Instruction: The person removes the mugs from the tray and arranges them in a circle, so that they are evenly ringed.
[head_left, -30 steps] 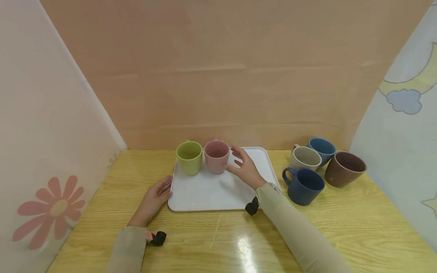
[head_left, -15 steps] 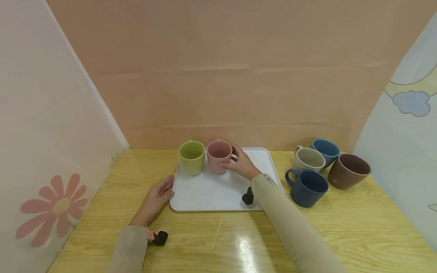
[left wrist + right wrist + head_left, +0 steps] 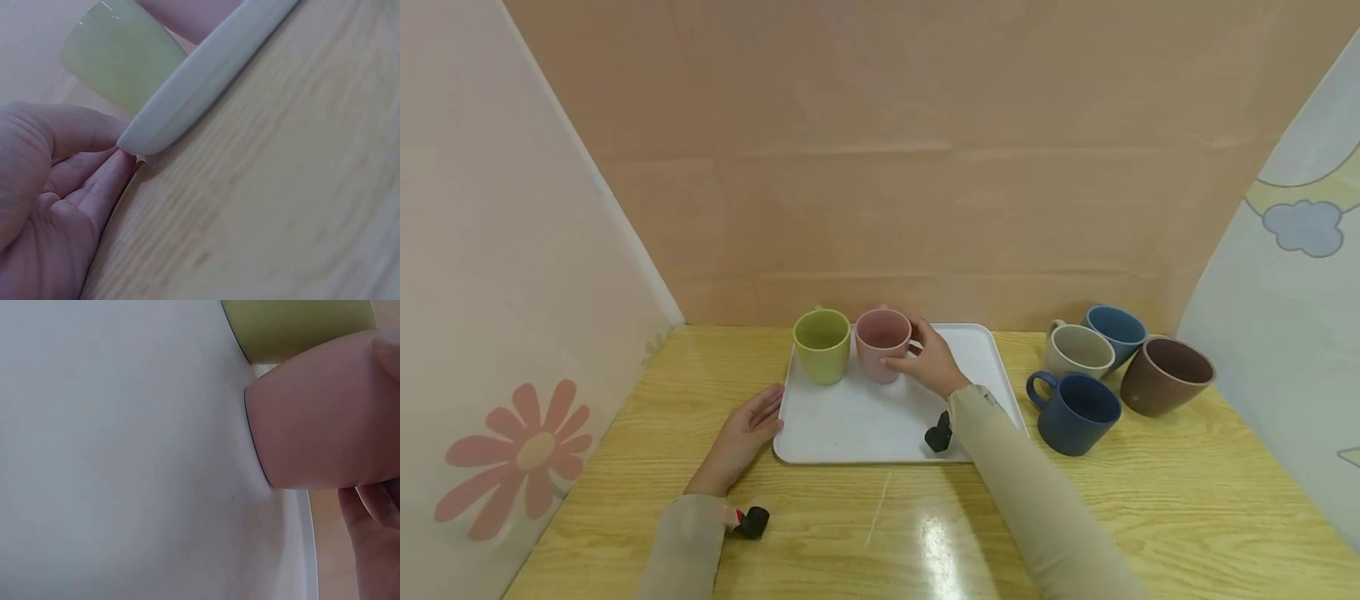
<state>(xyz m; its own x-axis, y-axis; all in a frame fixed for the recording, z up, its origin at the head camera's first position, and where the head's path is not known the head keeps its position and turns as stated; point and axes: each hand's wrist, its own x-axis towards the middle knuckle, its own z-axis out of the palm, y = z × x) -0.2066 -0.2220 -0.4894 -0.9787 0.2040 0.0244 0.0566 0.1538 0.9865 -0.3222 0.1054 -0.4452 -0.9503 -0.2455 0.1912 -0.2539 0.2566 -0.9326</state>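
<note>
A pink mug (image 3: 874,360) stands upright on a white tray (image 3: 850,433), its handle facing the back. My right hand (image 3: 934,365) grips it from the right side, thumb in front and fingers behind. The right wrist view shows the mug (image 3: 319,419) with its base on the tray and fingers (image 3: 369,519) against its side. Left of it stands a yellow-green mug (image 3: 823,358), close by. My left hand (image 3: 741,433) lies at the tray's left edge, fingers fairly straight; in the left wrist view the thumb (image 3: 87,131) and fingertips touch the tray's corner (image 3: 150,134).
Right of the tray, a dark blue mug (image 3: 1067,425), a beige mug (image 3: 1060,358), a lighter blue mug (image 3: 1120,321) and a brown mug (image 3: 1150,392) stand grouped on the wooden table (image 3: 820,533). A brown paper-like wall (image 3: 880,167) rises behind.
My right hand has moved left from beside the pink mug and taken hold of it. The mug has shifted slightly at most. My left hand has stayed at the tray's edge.
</note>
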